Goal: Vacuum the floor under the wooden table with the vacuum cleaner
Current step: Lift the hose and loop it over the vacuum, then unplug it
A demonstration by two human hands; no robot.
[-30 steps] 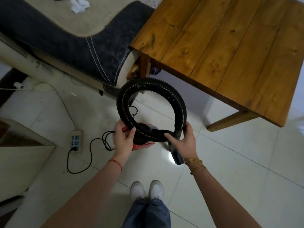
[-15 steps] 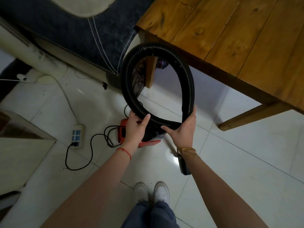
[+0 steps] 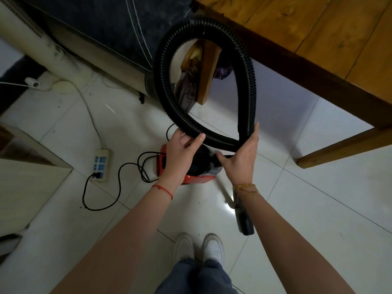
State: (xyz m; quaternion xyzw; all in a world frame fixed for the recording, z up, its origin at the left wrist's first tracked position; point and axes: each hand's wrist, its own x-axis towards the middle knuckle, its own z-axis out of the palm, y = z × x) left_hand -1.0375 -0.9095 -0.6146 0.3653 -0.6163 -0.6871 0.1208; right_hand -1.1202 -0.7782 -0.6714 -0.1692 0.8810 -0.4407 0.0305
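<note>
A black ribbed vacuum hose (image 3: 162, 66) forms a big loop in front of me. My left hand (image 3: 180, 149) grips its lower left stretch, thumb over the top. My right hand (image 3: 241, 153) holds the spot where the loop crosses itself, fingers wrapped round the hose. Below the hands, the red and black vacuum cleaner (image 3: 191, 166) sits on the white tiled floor. The hose's dark nozzle (image 3: 244, 219) hangs under my right forearm near the floor. The wooden table (image 3: 318, 39) fills the upper right, one leg (image 3: 209, 73) visible through the loop.
A power strip (image 3: 100, 164) lies on the tiles at left with the vacuum's black cord (image 3: 101, 198) plugged in and curling across the floor. A dark-covered sofa (image 3: 101, 24) stands at the back. A pale cabinet (image 3: 25, 187) is at left. My white shoes (image 3: 199, 249) are at the bottom.
The hose loop has risen and widened between my hands. The nozzle has dropped lower beneath my right arm. The view has tilted down, showing more floor and less tabletop.
</note>
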